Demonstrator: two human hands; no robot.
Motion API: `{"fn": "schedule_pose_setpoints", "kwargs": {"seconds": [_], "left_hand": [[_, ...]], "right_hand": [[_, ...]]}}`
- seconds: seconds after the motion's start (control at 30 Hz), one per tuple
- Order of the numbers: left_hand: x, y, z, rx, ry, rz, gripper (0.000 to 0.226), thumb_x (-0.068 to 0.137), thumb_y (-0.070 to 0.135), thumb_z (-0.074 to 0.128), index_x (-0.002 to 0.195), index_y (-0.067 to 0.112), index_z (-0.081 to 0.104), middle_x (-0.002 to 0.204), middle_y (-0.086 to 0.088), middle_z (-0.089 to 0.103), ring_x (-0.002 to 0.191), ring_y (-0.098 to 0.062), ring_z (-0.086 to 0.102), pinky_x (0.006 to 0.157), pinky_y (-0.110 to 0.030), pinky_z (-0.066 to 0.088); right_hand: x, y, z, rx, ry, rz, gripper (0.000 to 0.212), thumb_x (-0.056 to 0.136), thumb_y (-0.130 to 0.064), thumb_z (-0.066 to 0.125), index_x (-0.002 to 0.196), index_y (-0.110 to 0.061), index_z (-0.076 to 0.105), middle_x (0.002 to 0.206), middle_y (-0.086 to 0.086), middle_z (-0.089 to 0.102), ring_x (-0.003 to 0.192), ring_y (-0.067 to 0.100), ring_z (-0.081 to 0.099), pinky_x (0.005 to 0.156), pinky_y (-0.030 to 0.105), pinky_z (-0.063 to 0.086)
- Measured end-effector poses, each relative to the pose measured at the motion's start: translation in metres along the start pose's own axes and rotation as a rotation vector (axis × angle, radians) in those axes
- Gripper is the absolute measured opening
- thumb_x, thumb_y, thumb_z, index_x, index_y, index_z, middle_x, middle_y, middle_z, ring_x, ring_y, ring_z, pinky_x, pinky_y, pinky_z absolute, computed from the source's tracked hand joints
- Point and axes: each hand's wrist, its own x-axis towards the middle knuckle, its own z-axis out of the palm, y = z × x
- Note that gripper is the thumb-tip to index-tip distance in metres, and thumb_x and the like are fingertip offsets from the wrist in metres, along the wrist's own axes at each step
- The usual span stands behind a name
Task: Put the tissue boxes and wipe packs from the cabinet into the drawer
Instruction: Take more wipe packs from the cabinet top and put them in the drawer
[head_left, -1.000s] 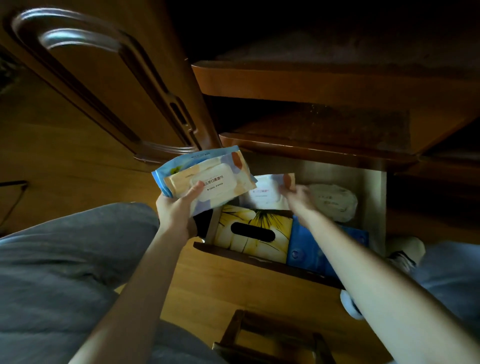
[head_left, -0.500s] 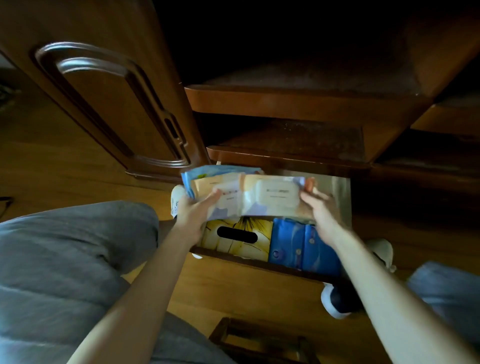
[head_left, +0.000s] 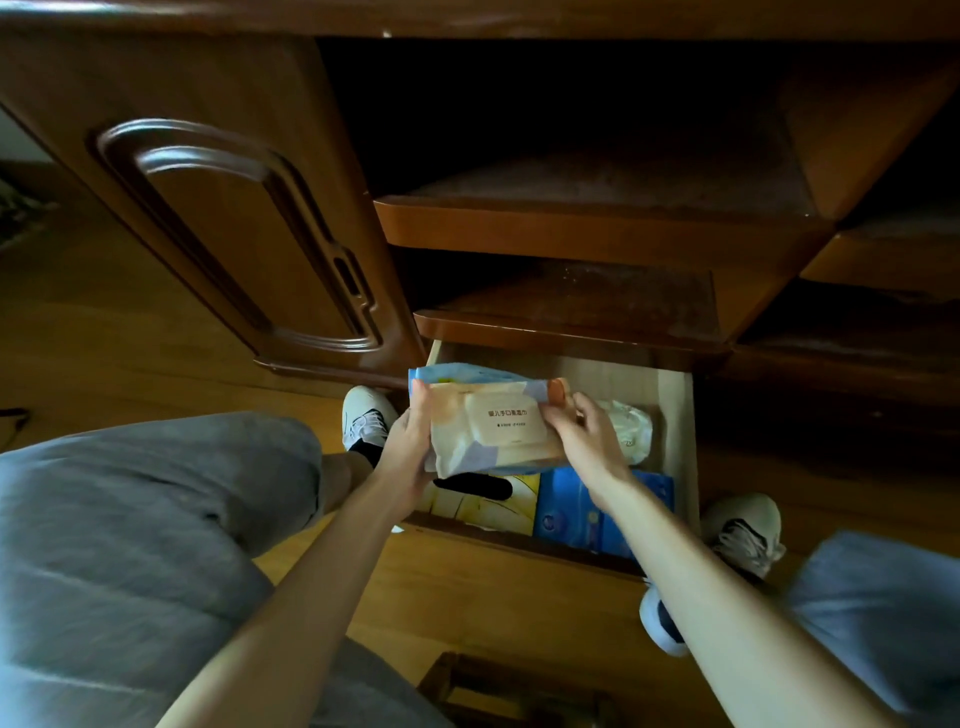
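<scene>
Head view: the wipe pack (head_left: 493, 423) hangs above the open drawer (head_left: 675, 415), left hand (head_left: 408, 447) gripping its left end, right hand (head_left: 584, 434) pinching its right edge. Below lie a yellow tissue box (head_left: 488, 506), a blue pack (head_left: 566, 506) and a white pack (head_left: 631, 428).

One wipe pack (head_left: 493, 423) with a pale flip lid is held above the open drawer (head_left: 675, 441), and a second, whitish pack (head_left: 631, 428) lies at the drawer's back. Two tissue boxes sit at the front: one yellow box (head_left: 493, 506) and one blue box (head_left: 571, 512). Two cabinet shelves (head_left: 597, 228) are above, and one cabinet door (head_left: 223, 218) stands open. Two hands are in view, the left hand (head_left: 408, 449) and the right hand (head_left: 584, 434), and two sneakers (head_left: 363, 423).
</scene>
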Motion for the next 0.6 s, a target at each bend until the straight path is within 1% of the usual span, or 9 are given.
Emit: {"fn": "schedule_pose_setpoints", "kwargs": {"seconds": [0.1, 0.17, 0.23, 0.27, 0.3, 0.37, 0.43, 0.5, 0.6], "left_hand": [[0.004, -0.002, -0.003, 0.024, -0.009, 0.003, 0.051, 0.083, 0.038, 0.077, 0.124, 0.010, 0.066, 0.113, -0.012, 0.076, 0.096, -0.024, 0.076, 0.069, -0.032, 0.062], [0.008, -0.003, -0.007, -0.007, 0.006, -0.004, 0.039, 0.086, 0.022, 0.079, 0.121, 0.010, 0.067, 0.110, -0.011, 0.078, 0.094, -0.024, 0.077, 0.066, -0.031, 0.062], [0.012, -0.001, -0.009, -0.060, 0.027, -0.039, 0.033, 0.089, 0.021, 0.076, 0.119, 0.011, 0.066, 0.109, -0.009, 0.078, 0.095, -0.023, 0.076, 0.070, -0.032, 0.062], [0.015, 0.001, -0.011, -0.083, 0.018, -0.049, 0.033, 0.090, 0.021, 0.075, 0.119, 0.009, 0.066, 0.111, -0.010, 0.077, 0.097, -0.024, 0.076, 0.074, -0.033, 0.062], [0.018, 0.002, -0.012, -0.095, 0.001, -0.057, 0.033, 0.090, 0.021, 0.074, 0.120, 0.007, 0.066, 0.113, -0.012, 0.077, 0.100, -0.025, 0.075, 0.078, -0.035, 0.062], [0.024, 0.001, -0.014, -0.118, -0.028, -0.069, 0.030, 0.091, 0.021, 0.072, 0.116, 0.005, 0.067, 0.111, -0.013, 0.077, 0.098, -0.025, 0.075, 0.079, -0.035, 0.062], [0.032, 0.000, -0.014, -0.105, 0.013, -0.061, 0.023, 0.092, 0.024, 0.073, 0.107, 0.008, 0.068, 0.098, -0.009, 0.080, 0.086, -0.021, 0.077, 0.069, -0.032, 0.063], [0.043, -0.001, -0.013, 0.037, 0.135, -0.025, 0.027, 0.090, 0.036, 0.075, 0.101, 0.012, 0.069, 0.089, -0.005, 0.080, 0.080, -0.020, 0.077, 0.069, -0.032, 0.064], [0.063, 0.000, -0.015, 0.354, 0.247, 0.065, 0.042, 0.087, 0.056, 0.071, 0.099, 0.016, 0.070, 0.090, -0.004, 0.079, 0.084, -0.023, 0.077, 0.075, -0.038, 0.063]], "right_hand": [[0.003, 0.009, 0.006, -0.010, 0.072, 0.080, 0.041, 0.087, -0.054, 0.064, 0.114, -0.024, 0.058, 0.120, 0.006, 0.061, 0.107, 0.023, 0.062, 0.082, 0.041, 0.056], [0.009, 0.009, 0.003, 0.063, 0.054, 0.194, 0.059, 0.079, -0.057, 0.072, 0.123, -0.023, 0.049, 0.123, 0.008, 0.061, 0.109, 0.025, 0.064, 0.088, 0.049, 0.057], [0.016, 0.007, -0.006, 0.076, -0.033, 0.294, 0.090, 0.066, -0.067, 0.080, 0.135, -0.023, 0.044, 0.124, 0.006, 0.064, 0.111, 0.025, 0.064, 0.093, 0.047, 0.053], [0.021, 0.007, -0.012, 0.086, -0.095, 0.335, 0.103, 0.056, -0.072, 0.084, 0.138, -0.022, 0.046, 0.124, 0.007, 0.067, 0.112, 0.026, 0.065, 0.099, 0.047, 0.051], [0.025, 0.008, -0.019, 0.118, -0.170, 0.370, 0.109, 0.049, -0.072, 0.088, 0.137, -0.021, 0.052, 0.123, 0.008, 0.070, 0.112, 0.028, 0.067, 0.102, 0.048, 0.051], [0.028, 0.011, -0.028, 0.205, -0.306, 0.444, 0.095, 0.049, -0.061, 0.095, 0.128, -0.017, 0.063, 0.118, 0.010, 0.075, 0.107, 0.028, 0.073, 0.094, 0.042, 0.057], [0.029, 0.012, -0.027, 0.309, -0.355, 0.497, 0.072, 0.064, -0.043, 0.091, 0.124, -0.015, 0.065, 0.116, 0.011, 0.076, 0.104, 0.026, 0.075, 0.081, 0.038, 0.062], [0.034, 0.016, -0.018, 0.345, -0.310, 0.481, 0.053, 0.075, -0.027, 0.084, 0.123, -0.016, 0.063, 0.111, 0.011, 0.077, 0.102, 0.027, 0.075, 0.082, 0.041, 0.062], [0.042, 0.013, -0.005, 0.223, -0.165, 0.377, 0.027, 0.090, -0.016, 0.073, 0.117, -0.018, 0.066, 0.101, 0.005, 0.079, 0.095, 0.022, 0.076, 0.087, 0.044, 0.059]]}}
